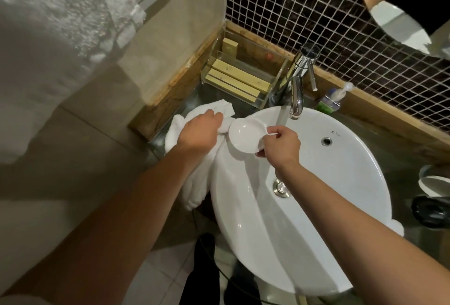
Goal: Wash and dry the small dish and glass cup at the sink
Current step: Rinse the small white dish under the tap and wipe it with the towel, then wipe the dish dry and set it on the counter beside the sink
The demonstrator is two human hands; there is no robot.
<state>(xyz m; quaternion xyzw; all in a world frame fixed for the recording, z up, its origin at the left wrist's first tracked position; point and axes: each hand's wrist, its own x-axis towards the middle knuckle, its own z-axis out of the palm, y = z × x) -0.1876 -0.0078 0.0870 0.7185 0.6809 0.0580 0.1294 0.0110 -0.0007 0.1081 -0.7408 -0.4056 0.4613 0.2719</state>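
A: What am I looking at?
B: I'm seeing the white basin (304, 219) filling the middle, with water running from the faucet (298, 90).
A: And beside it?
B: A white towel (194, 183) is hanging over the left rim; my left hand (199, 132) is gripping it.
A: The small dish (246, 138)?
B: My right hand (281, 146) is pinching its edge, holding it above the basin's left rim, touching the towel.

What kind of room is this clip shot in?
Most likely a hotel or guesthouse bathroom: a round white basin under a chrome tap, a clear tray of boxed toiletries, a white towel and a mirror on the tiled wall.
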